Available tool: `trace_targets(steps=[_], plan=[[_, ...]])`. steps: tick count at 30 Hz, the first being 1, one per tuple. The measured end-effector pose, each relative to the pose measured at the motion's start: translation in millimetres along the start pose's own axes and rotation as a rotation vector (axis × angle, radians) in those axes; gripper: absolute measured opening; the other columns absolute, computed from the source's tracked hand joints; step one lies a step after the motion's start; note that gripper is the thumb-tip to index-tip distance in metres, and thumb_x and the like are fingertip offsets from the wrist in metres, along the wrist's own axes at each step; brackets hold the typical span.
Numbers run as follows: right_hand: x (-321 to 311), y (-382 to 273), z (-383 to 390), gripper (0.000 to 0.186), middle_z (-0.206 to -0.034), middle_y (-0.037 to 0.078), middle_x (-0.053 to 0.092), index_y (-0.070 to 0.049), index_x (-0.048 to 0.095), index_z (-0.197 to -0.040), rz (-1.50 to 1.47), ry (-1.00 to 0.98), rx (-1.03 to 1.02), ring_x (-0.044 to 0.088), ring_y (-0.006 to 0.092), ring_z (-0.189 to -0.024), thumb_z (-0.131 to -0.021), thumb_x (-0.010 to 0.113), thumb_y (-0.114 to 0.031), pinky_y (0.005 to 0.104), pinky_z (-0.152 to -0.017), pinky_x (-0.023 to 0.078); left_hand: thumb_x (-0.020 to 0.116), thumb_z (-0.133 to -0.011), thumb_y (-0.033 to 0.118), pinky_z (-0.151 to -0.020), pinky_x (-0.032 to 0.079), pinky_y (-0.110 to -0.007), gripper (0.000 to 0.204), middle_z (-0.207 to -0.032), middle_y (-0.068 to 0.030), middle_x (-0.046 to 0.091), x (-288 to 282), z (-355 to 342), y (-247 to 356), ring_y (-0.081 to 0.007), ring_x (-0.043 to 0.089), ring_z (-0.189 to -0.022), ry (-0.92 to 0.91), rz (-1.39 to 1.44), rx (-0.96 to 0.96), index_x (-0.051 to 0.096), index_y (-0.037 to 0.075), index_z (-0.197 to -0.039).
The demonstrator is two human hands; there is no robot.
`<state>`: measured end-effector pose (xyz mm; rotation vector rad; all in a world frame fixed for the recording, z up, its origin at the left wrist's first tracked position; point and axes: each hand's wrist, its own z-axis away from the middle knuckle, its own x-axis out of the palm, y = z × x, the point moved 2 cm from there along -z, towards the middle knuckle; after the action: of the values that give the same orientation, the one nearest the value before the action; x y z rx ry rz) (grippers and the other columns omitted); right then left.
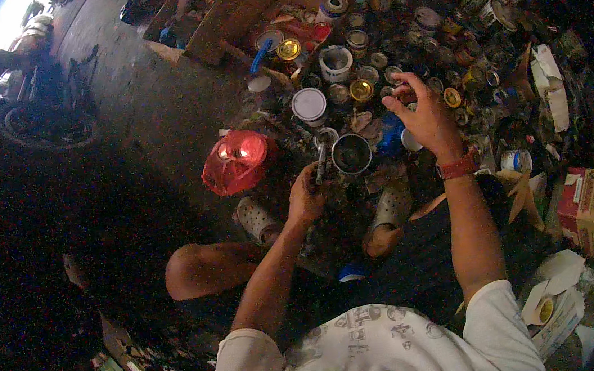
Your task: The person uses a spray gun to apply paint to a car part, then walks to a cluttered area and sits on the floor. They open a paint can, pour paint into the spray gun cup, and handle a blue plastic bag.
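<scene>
My left hand (305,197) is closed around a slim, greyish, metal-looking thing (321,160) that points up and away from me; its exact kind is unclear. Just right of it stands an open can (352,154) with a dark inside. My right hand (429,119), with a red band at the wrist, hovers over the crowd of cans and jars. Its thumb and fingers are apart and bent, and I see nothing between them. Below this hand are a blue thing (391,134) and a small white lid (410,140).
A white-lidded can (310,106), a white tub (335,63) and gold-topped tins (362,91) stand ahead. On the left lies a shiny red plastic bag (236,161). Cardboard boxes (229,19) sit at the back, another box (586,211) at the right. A motorcycle wheel (44,125) stands far left.
</scene>
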<state>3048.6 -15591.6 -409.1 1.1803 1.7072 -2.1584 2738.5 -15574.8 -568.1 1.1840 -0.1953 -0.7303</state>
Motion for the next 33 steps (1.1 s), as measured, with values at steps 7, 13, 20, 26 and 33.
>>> trace_targets(steps=[7, 13, 20, 26, 33], plan=[[-5.2, 5.6, 3.7, 0.048, -0.104, 0.008, 0.071, -0.010, 0.059, -0.134, 0.042, 0.000, 0.001, 0.069, 0.0216, -0.098, -0.094, 0.076, -0.030, 0.0377, -0.087, 0.053, 0.075, -0.087, 0.005, -0.097, 0.053, -0.038, 0.051, -0.124, -0.0163, 0.069, -1.2, 2.2, 23.3, -0.0300, 0.068, -0.115, 0.034, -0.154, 0.033, 0.058, 0.004, -0.136], [-7.1, 10.5, 0.9, 0.049, -0.105, 0.008, 0.072, -0.009, 0.059, -0.135, 0.086, -0.007, 0.005, 0.069, 0.0223, -0.101, -0.094, 0.076, -0.031, 0.0379, -0.088, 0.053, 0.077, -0.086, 0.010, -0.098, 0.052, -0.040, 0.054, -0.126, -0.0180, 0.068, 6.5, 1.7, 12.1, -0.0327, 0.066, -0.116, 0.046, -0.128, 0.051, 0.058, 0.006, -0.136], [-3.3, 8.8, 0.0, 0.049, -0.108, 0.009, 0.072, -0.009, 0.060, -0.134, 0.066, -0.018, -0.011, 0.069, 0.0231, -0.104, -0.094, 0.075, -0.032, 0.0385, -0.090, 0.053, 0.080, -0.083, 0.012, -0.100, 0.051, -0.041, 0.057, -0.126, -0.0176, 0.067, 0.7, 0.8, 38.1, -0.0335, 0.065, -0.118, 0.070, -0.230, 0.045, 0.057, 0.006, -0.135], [-5.5, 5.8, -5.1, 0.048, -0.108, 0.010, 0.072, -0.009, 0.059, -0.135, 0.081, -0.047, -0.010, 0.069, 0.0233, -0.103, -0.094, 0.075, -0.030, 0.0379, -0.090, 0.053, 0.079, -0.081, 0.010, -0.102, 0.050, -0.039, 0.059, -0.128, -0.0156, 0.068, 0.7, -4.1, 29.8, -0.0305, 0.065, -0.119, 0.091, -0.248, 0.110, 0.058, 0.007, -0.136], [-9.0, 9.4, -2.8, 0.049, -0.107, 0.010, 0.072, -0.008, 0.059, -0.136, 0.037, -0.048, -0.004, 0.069, 0.0234, -0.102, -0.095, 0.074, -0.030, 0.0382, -0.090, 0.054, 0.080, -0.081, 0.011, -0.101, 0.051, -0.038, 0.060, -0.127, -0.0150, 0.068, 3.0, -10.9, 9.7, -0.0282, 0.066, -0.117, 0.098, -0.345, 0.207, 0.058, 0.007, -0.137]])
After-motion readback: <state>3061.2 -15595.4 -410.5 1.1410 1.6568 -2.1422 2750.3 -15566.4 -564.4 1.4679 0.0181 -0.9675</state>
